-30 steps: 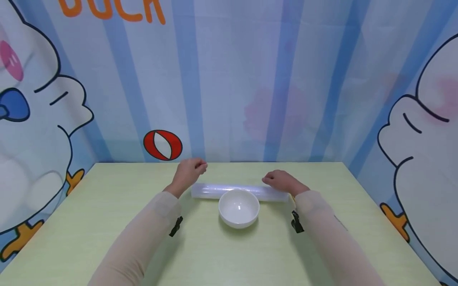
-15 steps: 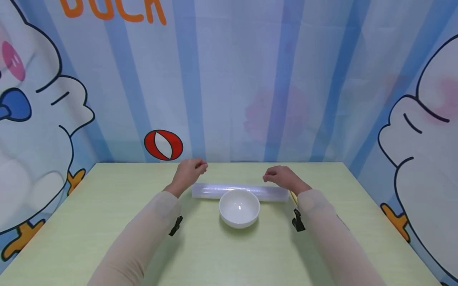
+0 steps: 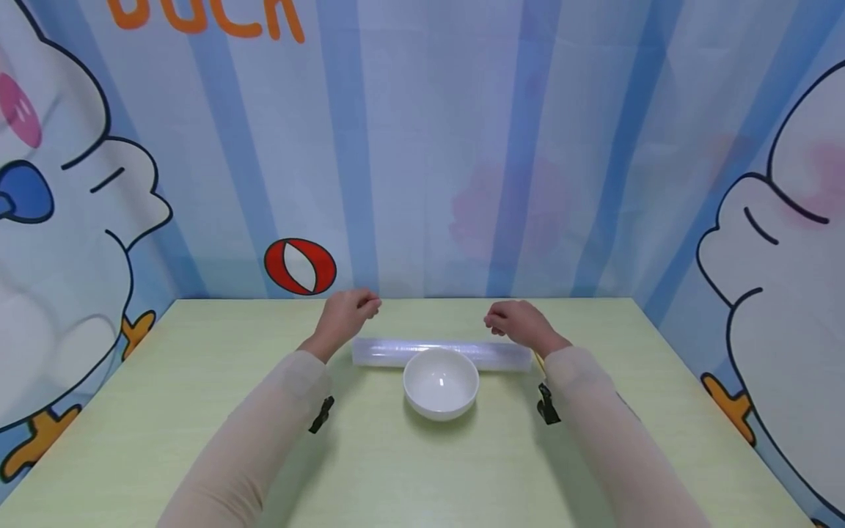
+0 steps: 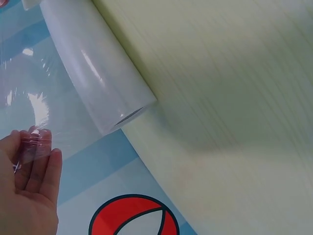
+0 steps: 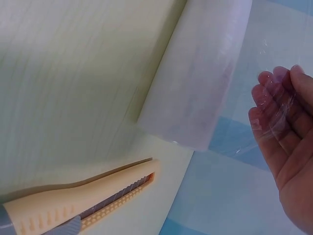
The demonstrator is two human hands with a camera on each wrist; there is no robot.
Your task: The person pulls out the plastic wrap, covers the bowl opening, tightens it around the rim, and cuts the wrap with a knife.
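A roll of cling film (image 3: 383, 353) lies crosswise on the table, behind a white bowl (image 3: 441, 389). Beyond the roll's left end, my left hand (image 3: 342, 317) is raised and pinches the loose edge of the clear film (image 4: 36, 93) between thumb and fingers. My right hand (image 3: 524, 324) pinches the other corner of that sheet, past the roll's right end. In the right wrist view the film wrinkles over the fingers (image 5: 266, 105). Stretched between the hands, the sheet is almost invisible in the head view.
A utility knife (image 5: 98, 198) with a pale orange handle lies beside the roll's right end, partly hidden by my right sleeve (image 3: 587, 389) in the head view. Behind the table's far edge (image 3: 429, 299) hangs a printed curtain (image 3: 422, 161).
My right hand has risen slightly and moved a little toward the table's far edge. The left hand has barely shifted; roll and bowl stay where they were.
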